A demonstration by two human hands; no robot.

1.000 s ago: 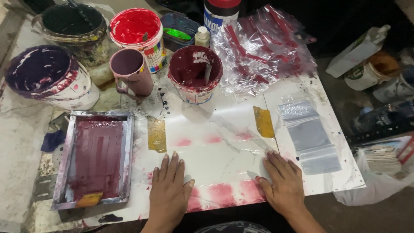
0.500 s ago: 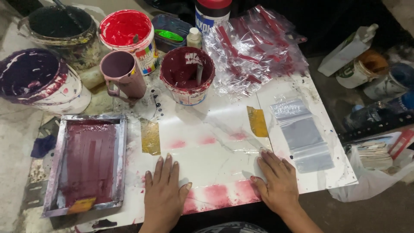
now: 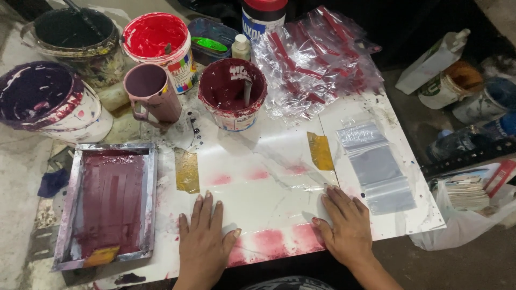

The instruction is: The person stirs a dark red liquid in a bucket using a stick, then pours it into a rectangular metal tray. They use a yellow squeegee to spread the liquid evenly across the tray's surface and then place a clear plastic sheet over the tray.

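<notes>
Both hands lay flat on a clear plastic sheet [image 3: 269, 182] taped to the white board [image 3: 408, 215], near its front edge. The left hand [image 3: 204, 241] and the right hand [image 3: 344, 228] had their fingers spread and held nothing. A screen frame [image 3: 110, 204] covered in dark red ink sat just left of the left hand, and a dark red paint tub [image 3: 232, 91] stood behind the sheet.

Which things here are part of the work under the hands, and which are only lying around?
In use:
- left hand and right hand, flat on the clear plastic sheet
- white board beneath it
- yellow tape pieces

Lying about:
- framed screen
- maroon paint bucket
- red paint bucket
- mug
- pile of printed bags
- empty zip bag
</notes>
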